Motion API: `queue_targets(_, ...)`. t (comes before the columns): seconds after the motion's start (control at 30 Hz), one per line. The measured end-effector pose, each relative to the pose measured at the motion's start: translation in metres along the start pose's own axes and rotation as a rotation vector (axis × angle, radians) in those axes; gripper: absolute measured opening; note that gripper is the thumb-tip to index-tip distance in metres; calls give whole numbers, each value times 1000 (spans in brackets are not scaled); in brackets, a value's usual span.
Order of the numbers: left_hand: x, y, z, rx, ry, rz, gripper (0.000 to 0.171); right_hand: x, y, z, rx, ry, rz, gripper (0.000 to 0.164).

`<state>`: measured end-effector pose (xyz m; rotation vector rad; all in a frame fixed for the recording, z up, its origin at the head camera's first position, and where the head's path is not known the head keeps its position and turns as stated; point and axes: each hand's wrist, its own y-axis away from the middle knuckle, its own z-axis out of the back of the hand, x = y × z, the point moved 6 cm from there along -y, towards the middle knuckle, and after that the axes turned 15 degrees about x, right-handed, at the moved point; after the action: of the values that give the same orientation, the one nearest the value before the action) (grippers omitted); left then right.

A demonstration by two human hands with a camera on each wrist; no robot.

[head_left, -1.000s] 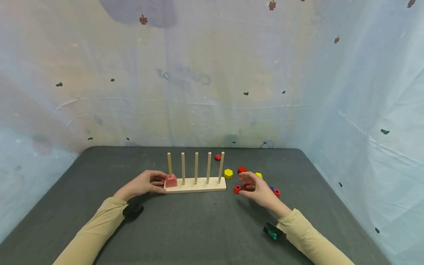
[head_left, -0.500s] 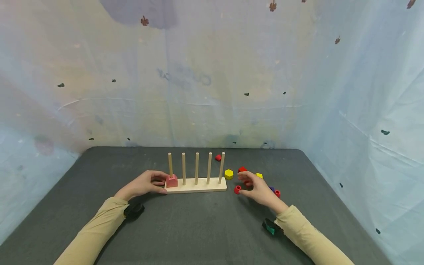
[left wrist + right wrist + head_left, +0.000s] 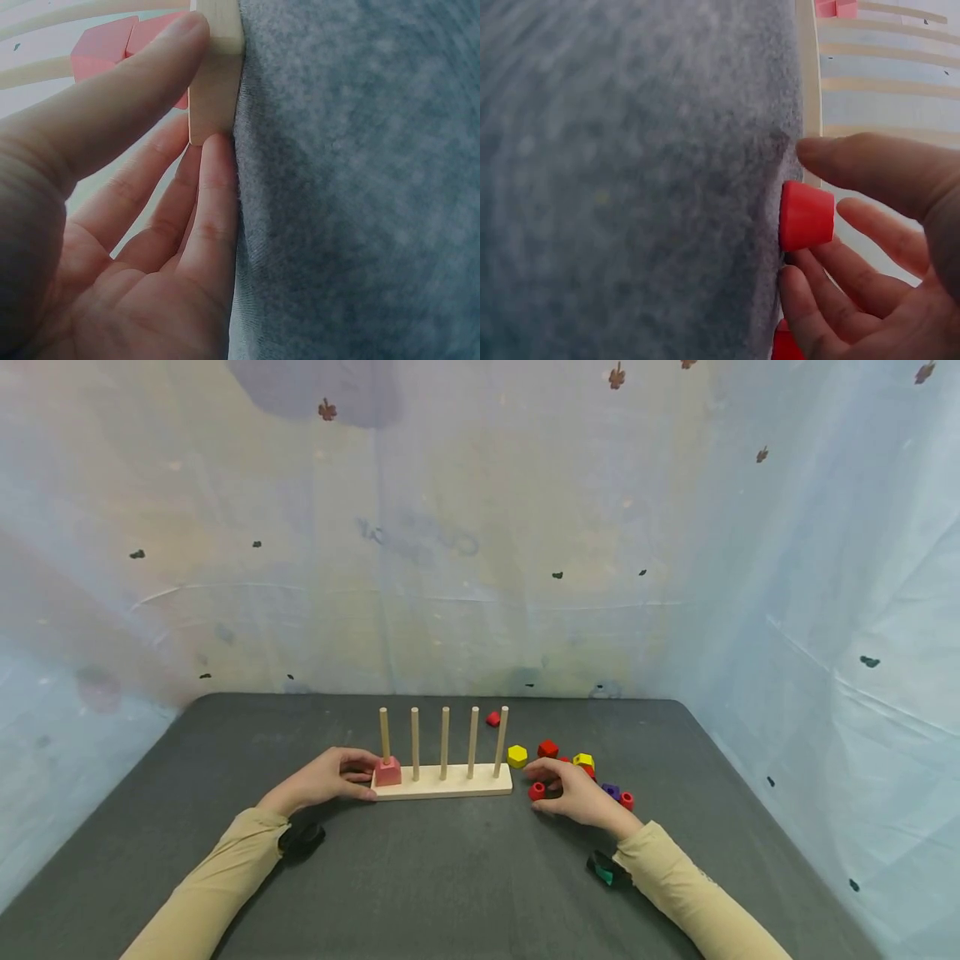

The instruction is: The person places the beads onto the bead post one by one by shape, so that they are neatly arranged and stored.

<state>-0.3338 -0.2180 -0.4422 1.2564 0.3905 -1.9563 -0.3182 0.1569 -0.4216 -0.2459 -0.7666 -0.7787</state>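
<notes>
A pale wooden peg stand (image 3: 457,783) with several upright pegs lies on the dark table. My left hand (image 3: 326,777) holds its left end, with the thumb (image 3: 161,64) on the near side and the fingers at the far side. Pinkish-red blocks (image 3: 387,772) are threaded low on the leftmost peg. To the right of the stand, my right hand (image 3: 577,795) spreads round a small red tapered bead (image 3: 806,216), which rests on the table. Thumb and fingers stand apart from the bead on either side in the right wrist view.
Beyond the right hand lie a yellow hexagonal bead (image 3: 517,757), a red bead (image 3: 548,749), another yellow bead (image 3: 583,762), a dark blue bead (image 3: 611,791) and a red one (image 3: 627,802). One red piece (image 3: 492,718) sits behind the stand. A patterned curtain (image 3: 480,527) hangs behind the table.
My right hand has moved left and lower, so its fingers now surround the small red bead. The left hand keeps its hold on the stand.
</notes>
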Motion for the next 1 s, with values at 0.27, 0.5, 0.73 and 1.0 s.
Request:
queue_targets(0.27,1,0,-1,10,15,-8,63,1,-2,-1,-1,67,-24,46)
queue_targets(0.5,-3,0,-2,4,2,0,65,2,-4,-1,-15,97,-20,40)
queue_targets(0.73,-5,-1,-4,-16,-42,-8,66,5,-5,1,-5,85,-12,39)
queue_targets(1.0,-3,-2,-1,-36,-76,-12,64,21,-10,32,-95,42,13,38)
